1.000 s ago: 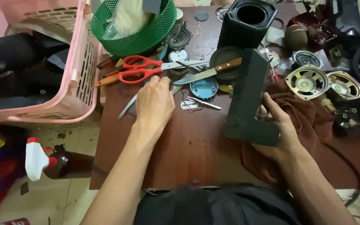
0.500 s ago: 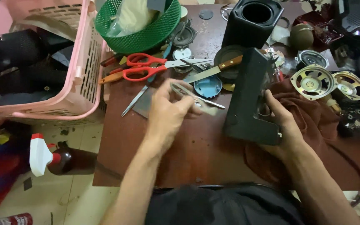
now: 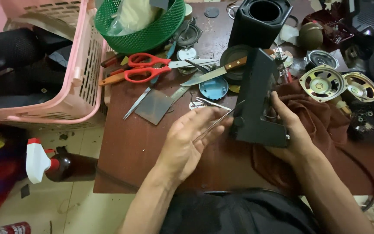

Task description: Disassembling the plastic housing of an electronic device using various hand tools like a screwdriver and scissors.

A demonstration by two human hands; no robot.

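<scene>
Black speaker housing [image 3: 259, 102] stands braced upright in the right hand [image 3: 291, 130], grip clamped on it, while the left hand [image 3: 191, 138] pinches thin tweezers [image 3: 216, 123] just beside it, over the counter [image 3: 130, 147].

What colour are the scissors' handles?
Red, on the scissors beside the green basket; head view.

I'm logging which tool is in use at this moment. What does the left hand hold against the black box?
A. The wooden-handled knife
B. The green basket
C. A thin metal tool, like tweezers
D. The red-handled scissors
C: the left hand pinches a thin metal tool pointed at the black box, which the right hand steadies; the scissors and knife lie untouched on the table.
</scene>
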